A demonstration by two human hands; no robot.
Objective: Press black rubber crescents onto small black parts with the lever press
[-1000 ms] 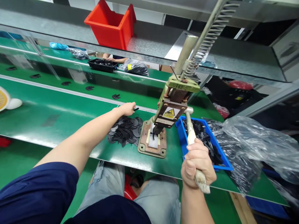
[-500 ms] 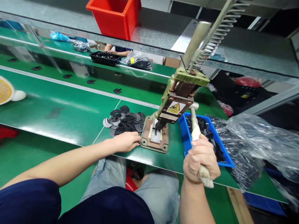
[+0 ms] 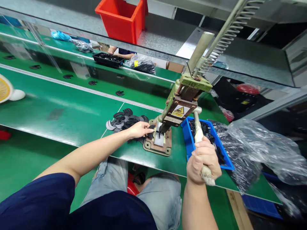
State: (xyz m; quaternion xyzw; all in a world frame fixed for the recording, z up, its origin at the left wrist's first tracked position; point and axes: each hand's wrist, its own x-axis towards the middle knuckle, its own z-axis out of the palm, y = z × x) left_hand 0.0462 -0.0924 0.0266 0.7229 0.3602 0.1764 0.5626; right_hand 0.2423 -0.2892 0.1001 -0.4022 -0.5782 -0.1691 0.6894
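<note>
My left hand (image 3: 140, 129) pinches a small black curved part (image 3: 151, 131) at the left side of the press base (image 3: 169, 145). A grey metal plate (image 3: 158, 140) lies on that base, under the ram of the green hand press (image 3: 179, 103). Wrapped round the press lever (image 3: 198, 126), my right hand (image 3: 203, 161) is closed on its taped grip. Beside my left hand a pile of black curved parts (image 3: 124, 118) rests on the green table, partly hidden by the hand. The blue bin (image 3: 189, 140) behind the lever holds many black pieces.
Clear plastic bags (image 3: 266, 143) lie right of the bin. A red bin (image 3: 120, 22) stands on the metal shelf (image 3: 165, 38) above. Several black parts (image 3: 93, 82) are spaced along the green strip behind the table. Across it, another person's hands (image 3: 115, 52) are at a black tray (image 3: 107, 60).
My left hand has moved from the table edge up and right onto the press base, with a black curved part now showing in its fingers. My right hand stays on the lever.
</note>
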